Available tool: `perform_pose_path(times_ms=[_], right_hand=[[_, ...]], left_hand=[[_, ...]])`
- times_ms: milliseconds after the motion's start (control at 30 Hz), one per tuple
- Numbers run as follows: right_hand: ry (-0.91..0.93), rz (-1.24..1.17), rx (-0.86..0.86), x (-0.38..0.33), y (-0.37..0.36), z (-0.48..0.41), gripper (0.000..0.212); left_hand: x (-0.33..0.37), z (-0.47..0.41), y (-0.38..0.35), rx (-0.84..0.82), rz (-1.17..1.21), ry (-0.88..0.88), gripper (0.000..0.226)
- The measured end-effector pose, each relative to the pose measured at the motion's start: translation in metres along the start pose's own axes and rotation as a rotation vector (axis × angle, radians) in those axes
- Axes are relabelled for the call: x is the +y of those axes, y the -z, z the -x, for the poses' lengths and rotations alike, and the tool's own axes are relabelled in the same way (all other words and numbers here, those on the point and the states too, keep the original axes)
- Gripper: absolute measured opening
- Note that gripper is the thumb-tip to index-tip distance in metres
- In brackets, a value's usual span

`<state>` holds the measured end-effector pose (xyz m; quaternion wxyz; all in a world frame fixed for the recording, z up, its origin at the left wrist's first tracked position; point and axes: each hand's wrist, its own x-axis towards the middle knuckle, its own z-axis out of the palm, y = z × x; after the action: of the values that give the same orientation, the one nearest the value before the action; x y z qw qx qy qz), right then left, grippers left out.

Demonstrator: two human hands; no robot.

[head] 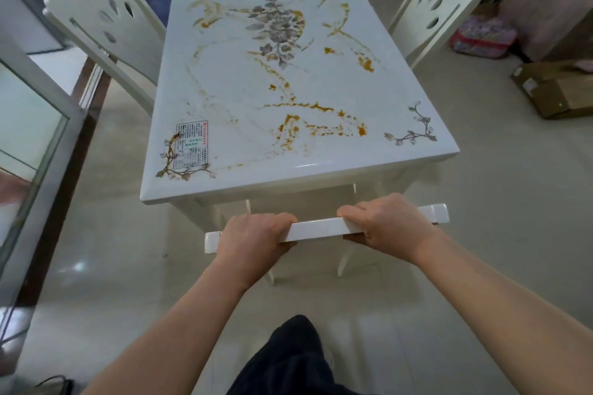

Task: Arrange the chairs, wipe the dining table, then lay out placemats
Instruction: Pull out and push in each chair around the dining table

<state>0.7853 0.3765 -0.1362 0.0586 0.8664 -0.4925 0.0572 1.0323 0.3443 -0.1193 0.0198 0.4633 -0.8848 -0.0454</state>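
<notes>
Both grips were clamped over the near chair's top rail [316, 228], left grip [253, 237] and right grip [388, 224] side by side, the left slightly nearer the person. The rail's long axis ran roughly 8 to 2 o'clock. The chair faced 12, its seat hidden beneath the stained worktop [288, 184], whose length ran 6 to 12. Side chairs [106, 26] flanked it at 10 and 2.

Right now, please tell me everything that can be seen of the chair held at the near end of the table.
The chair is glossy white, seemingly painted wood. Mainly its flat top rail shows, nearly level, its right end slightly higher. Below it, two tapered back legs reach the pale floor; the seat is hidden. It faces the near end of the table. The left hand and right hand each curl over the rail, apart.
</notes>
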Motion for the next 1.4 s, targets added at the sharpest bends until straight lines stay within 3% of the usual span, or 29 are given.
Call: perform_pose_path(times_ms=[167, 300, 433, 567, 667, 867, 1033, 1267, 1400], right_hand=[[-0.041, -0.031, -0.062, -0.004, 0.006, -0.001, 0.032], [-0.193, -0.110, -0.248, -0.010, 0.023, -0.004, 0.038], [-0.326, -0.253, -0.085, -0.006, 0.046, 0.007, 0.054], [-0.448, -0.209, 0.046, 0.009, 0.071, 0.014, 0.052], [-0.572, -0.211, 0.011, 0.025, 0.085, 0.022, 0.037], [-0.634, -0.195, -0.066, 0.070, 0.093, 0.045, 0.032], [-0.693, -0.211, -0.060, 0.161, 0.101, 0.083, 0.029], [-0.668, -0.232, -0.052, 0.305, 0.122, 0.131, 0.015], [-0.629, -0.254, -0.053, 0.377, 0.127, 0.145, 0.018]], left_hand=[[0.001, 0.000, 0.004, -0.075, 0.004, 0.031, 0.027], [-0.001, -0.004, 0.013, -0.200, 0.051, 0.001, 0.035], [-0.004, -0.016, 0.027, -0.358, 0.245, 0.056, 0.054], [0.013, -0.041, 0.052, -0.265, 0.422, 0.021, 0.047], [0.032, -0.063, 0.065, -0.171, 0.440, -0.020, 0.045], [0.077, -0.104, 0.067, -0.121, 0.467, -0.056, 0.042], [0.156, -0.175, 0.057, -0.092, 0.475, -0.050, 0.039], [0.272, -0.279, 0.055, -0.014, 0.506, 0.032, 0.034], [0.317, -0.330, 0.052, 0.059, 0.521, 0.092, 0.029]])
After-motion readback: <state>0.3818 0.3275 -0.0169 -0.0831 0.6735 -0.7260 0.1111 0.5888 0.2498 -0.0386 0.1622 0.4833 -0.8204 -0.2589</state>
